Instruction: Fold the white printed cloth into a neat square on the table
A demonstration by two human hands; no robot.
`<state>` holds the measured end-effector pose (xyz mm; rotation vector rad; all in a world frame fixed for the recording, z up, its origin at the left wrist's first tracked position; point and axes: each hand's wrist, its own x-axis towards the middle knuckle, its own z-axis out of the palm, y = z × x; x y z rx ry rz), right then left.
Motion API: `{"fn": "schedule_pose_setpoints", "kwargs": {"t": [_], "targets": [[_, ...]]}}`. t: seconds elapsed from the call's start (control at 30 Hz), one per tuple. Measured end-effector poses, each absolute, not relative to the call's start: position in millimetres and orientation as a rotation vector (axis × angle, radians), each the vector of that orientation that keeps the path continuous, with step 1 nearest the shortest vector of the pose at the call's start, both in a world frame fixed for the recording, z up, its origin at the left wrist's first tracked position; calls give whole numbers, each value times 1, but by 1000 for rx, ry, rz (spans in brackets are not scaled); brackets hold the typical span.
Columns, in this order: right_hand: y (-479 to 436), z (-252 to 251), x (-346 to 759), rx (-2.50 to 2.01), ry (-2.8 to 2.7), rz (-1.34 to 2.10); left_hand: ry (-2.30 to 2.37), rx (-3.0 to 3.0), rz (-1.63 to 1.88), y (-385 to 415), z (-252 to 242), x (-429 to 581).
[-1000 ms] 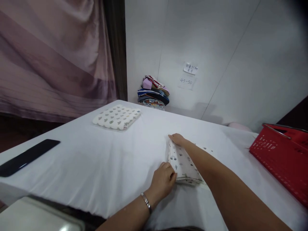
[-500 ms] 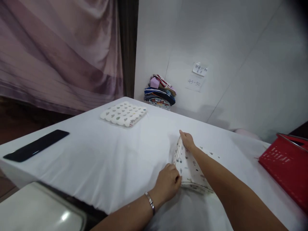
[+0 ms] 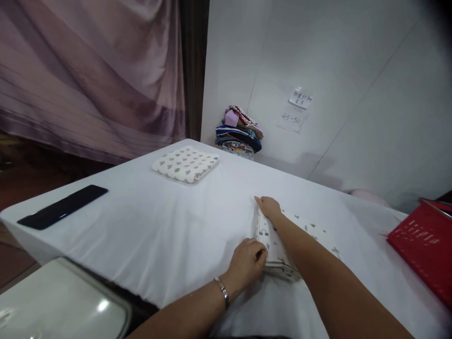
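Note:
A folded white cloth (image 3: pixel 275 245) with small grey prints lies on the white-covered table, its layered edge towards me. My left hand (image 3: pixel 247 259), a silver bracelet at its wrist, is closed with bent fingers on the cloth's near left corner. At the far left corner my right hand (image 3: pixel 270 207) grips the edge, thumb pointing left; its forearm hides much of the cloth. Another folded white cloth (image 3: pixel 187 165), printed with grey shapes, lies apart from both hands at the far left.
A black flat object (image 3: pixel 63 207) lies on the table (image 3: pixel 158 226) at left. A red box-like object (image 3: pixel 420 240) stands at the right edge. Folded textiles (image 3: pixel 238 132) are piled by the wall beyond the table. A pale glossy surface (image 3: pixel 60 301) fills the lower left.
My right hand has moved slightly left and down with the cloth's far corner. More of the cloth's printed surface shows right of my forearm. The camera view has shifted a little.

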<state>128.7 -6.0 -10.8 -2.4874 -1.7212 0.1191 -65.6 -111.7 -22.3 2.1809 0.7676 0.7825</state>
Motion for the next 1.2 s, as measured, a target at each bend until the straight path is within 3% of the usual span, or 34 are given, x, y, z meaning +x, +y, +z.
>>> {"fn": "schedule_pose_setpoints", "kwargs": {"t": [0.4, 0.63, 0.83, 1.0, 1.2], "targets": [[-41, -2, 110, -2246, -1856, 23, 734, 2143, 790, -106, -27, -63], [-55, -9, 95, -2352, -1921, 260, 714, 2123, 798, -104, -25, -62], [-87, 3, 84, -2059, -1957, 389, 698, 2006, 760, -100, -32, -64], [-140, 7, 118, -1932, -1694, 307, 804, 1893, 761, -99, -37, -62], [-229, 8, 225, -2202, -1066, 175, 962, 1715, 564, -89, -28, -54]]}}
